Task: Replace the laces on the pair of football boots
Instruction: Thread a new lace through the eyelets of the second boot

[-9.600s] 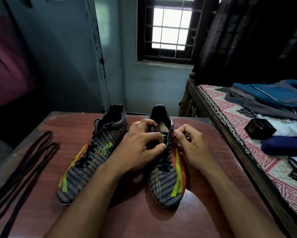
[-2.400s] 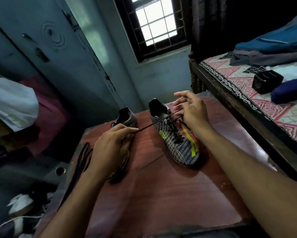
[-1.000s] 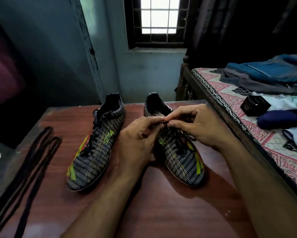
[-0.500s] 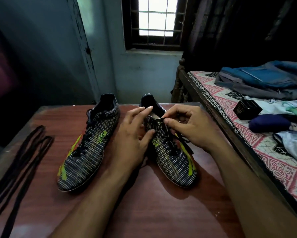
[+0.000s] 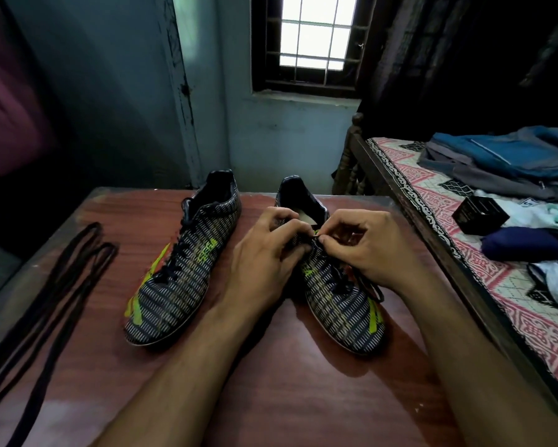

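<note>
Now that the left hand (image 5: 264,253) has come back from bracing the right boot (image 5: 335,285), both it and the right hand (image 5: 364,250) pinch the lace (image 5: 315,237) at that boot's top eyelets, so unlacing looks barely begun, spare laces (image 5: 61,285) lying well left.

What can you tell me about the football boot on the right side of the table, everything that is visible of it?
The right boot stands upright on the red-brown wooden table, toe towards the camera and heel towards the window. Its upper looks like dark fabric with rows of small pale dashes, yellow-green stripes and lettering, and some orange along its outer side. A dark lace is still threaded through it, one loop hanging loose. The left hand and the right hand meet at the top of the lacing, pinching the lace near the opening.
</note>
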`<move>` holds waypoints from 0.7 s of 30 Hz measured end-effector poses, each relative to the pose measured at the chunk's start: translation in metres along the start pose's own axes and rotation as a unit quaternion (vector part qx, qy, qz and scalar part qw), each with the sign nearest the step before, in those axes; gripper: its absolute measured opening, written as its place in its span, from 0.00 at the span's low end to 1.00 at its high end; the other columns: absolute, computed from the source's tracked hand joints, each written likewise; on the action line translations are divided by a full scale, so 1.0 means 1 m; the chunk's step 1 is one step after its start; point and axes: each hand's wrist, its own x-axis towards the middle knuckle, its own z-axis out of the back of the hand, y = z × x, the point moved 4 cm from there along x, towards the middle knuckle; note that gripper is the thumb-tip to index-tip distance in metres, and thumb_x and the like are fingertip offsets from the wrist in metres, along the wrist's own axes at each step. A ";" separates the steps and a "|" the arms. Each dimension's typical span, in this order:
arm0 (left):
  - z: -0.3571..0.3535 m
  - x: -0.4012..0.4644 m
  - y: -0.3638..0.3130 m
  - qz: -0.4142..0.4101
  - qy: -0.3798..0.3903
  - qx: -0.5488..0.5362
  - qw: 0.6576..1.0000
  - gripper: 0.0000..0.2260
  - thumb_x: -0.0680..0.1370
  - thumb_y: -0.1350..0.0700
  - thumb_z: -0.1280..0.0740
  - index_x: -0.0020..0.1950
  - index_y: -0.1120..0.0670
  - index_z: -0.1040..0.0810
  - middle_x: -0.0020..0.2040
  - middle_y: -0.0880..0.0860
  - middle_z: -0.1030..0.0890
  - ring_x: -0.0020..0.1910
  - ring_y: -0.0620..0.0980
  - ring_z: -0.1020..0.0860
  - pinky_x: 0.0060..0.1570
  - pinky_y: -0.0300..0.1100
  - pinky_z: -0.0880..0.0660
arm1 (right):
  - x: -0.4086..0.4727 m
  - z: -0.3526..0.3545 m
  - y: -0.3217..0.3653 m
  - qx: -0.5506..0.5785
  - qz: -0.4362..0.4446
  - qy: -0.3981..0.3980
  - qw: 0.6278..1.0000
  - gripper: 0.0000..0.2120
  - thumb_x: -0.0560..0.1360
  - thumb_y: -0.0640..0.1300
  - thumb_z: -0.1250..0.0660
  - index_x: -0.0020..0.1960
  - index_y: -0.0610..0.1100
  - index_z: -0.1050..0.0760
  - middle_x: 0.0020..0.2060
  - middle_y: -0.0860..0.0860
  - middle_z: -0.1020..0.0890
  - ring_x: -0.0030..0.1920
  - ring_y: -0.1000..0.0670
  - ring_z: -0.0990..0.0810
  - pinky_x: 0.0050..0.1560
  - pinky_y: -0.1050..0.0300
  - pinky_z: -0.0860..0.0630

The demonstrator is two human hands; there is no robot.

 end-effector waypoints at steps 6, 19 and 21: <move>0.005 0.000 0.005 0.007 0.004 -0.031 0.999 0.08 0.76 0.49 0.24 0.53 0.41 0.16 0.62 0.40 0.24 0.59 0.40 0.22 0.51 0.50 0.19 | 0.000 -0.004 0.000 -0.088 0.024 0.039 0.995 0.02 0.72 0.45 0.26 0.44 0.51 0.17 0.33 0.54 0.20 0.35 0.54 0.22 0.35 0.59 0.27; 0.003 -0.001 0.007 0.014 0.029 -0.086 0.996 0.16 0.73 0.54 0.21 0.55 0.44 0.23 0.67 0.38 0.23 0.60 0.41 0.20 0.56 0.51 0.18 | 0.001 -0.007 -0.008 -0.035 0.009 0.067 0.997 0.03 0.76 0.46 0.26 0.48 0.55 0.16 0.40 0.58 0.16 0.43 0.57 0.19 0.43 0.61 0.25; 0.002 0.000 0.010 0.010 0.027 -0.087 0.996 0.12 0.72 0.55 0.21 0.49 0.46 0.22 0.70 0.38 0.24 0.63 0.40 0.21 0.58 0.51 0.19 | 0.000 -0.010 -0.010 -0.008 -0.002 0.062 0.998 0.04 0.76 0.45 0.26 0.47 0.54 0.16 0.39 0.57 0.16 0.42 0.56 0.18 0.44 0.57 0.23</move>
